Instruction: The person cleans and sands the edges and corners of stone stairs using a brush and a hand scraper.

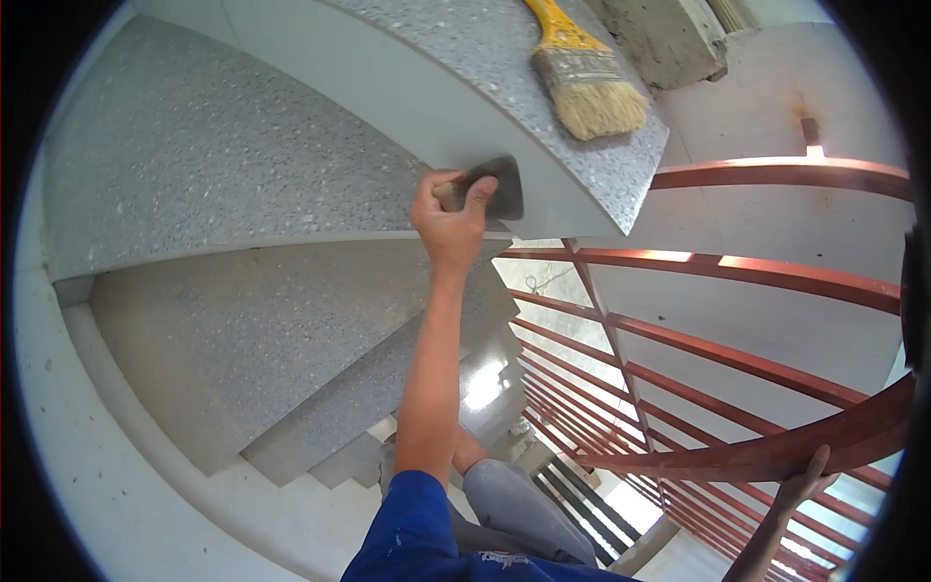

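Observation:
My left hand (451, 218) is closed around a putty knife (504, 189) with a wide, dark metal blade. Its blade lies against the smooth grey riser (388, 92) of a stair, just above the speckled tread (233, 145). Off to the right, my right hand (805, 480) grips the dark red handrail (747, 461) from below, with a finger showing over its side. A yellow-handled paintbrush (592, 92) with pale bristles rests on the upper step (465, 44), away from both hands.
Red metal railing bars (718, 339) run along the open right side of the stairs. Lower speckled steps (252, 330) descend beneath my arm. A pale wall (78, 436) curves along the left. A rough concrete block (669, 39) stands beyond the brush.

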A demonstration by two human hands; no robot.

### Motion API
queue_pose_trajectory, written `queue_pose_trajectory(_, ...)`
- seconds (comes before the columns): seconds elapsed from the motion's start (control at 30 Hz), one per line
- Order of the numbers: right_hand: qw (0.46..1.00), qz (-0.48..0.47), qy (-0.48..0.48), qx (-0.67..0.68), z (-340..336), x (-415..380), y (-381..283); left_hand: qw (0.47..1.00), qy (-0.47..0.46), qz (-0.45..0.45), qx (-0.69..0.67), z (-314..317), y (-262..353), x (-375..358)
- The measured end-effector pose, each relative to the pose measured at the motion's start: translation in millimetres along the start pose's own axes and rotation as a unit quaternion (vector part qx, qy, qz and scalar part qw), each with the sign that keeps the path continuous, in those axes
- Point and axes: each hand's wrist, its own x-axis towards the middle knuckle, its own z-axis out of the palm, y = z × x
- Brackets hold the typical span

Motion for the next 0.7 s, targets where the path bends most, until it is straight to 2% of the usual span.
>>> queue_pose_trajectory(0.1,1.0,0.005,0.013,0.007,13,-3,-12,0.971,-0.156,0.124,0.132,16,6,-34)
queue_pose_trajectory(0.13,1.0,0.01,-0.002,0.005,8,-2,-8,0.976,-0.131,0.161,0.066,25,7,-39)
queue_pose_trajectory(0.23,1.0,0.024,-0.005,-0.019,2,-5,-7,0.999,-0.017,-0.013,-0.048,26,8,-35)
queue_pose_trajectory(0.27,0.999,0.028,0.002,-0.028,4,-6,-8,0.988,-0.064,0.061,0.123,24,12,-35)
queue_pose_trajectory(0.37,0.999,-0.012,-0.031,0.02,11,-5,-14,0.976,-0.147,0.107,0.122,29,22,-45)
queue_pose_trajectory(0.4,0.999,-0.012,-0.027,0.015,10,-6,-14,0.993,-0.096,-0.006,0.068,32,19,-50)
queue_pose_trajectory(0.5,0.999,-0.021,-0.02,0.019,14,-5,-12,0.978,-0.147,0.144,0.045,45,13,-65)
queue_pose_trajectory(0.53,0.999,-0.022,-0.027,0.025,15,-5,-13,0.977,-0.148,0.139,0.059,43,12,-69)
queue_pose_trajectory(0.67,0.998,-0.046,-0.037,0.02,21,-7,-19,0.998,-0.022,-0.056,-0.012,23,-5,-72)
queue_pose_trajectory(0.7,0.998,-0.046,-0.04,0.017,21,-6,-20,0.998,0.001,-0.062,-0.026,23,-10,-71)
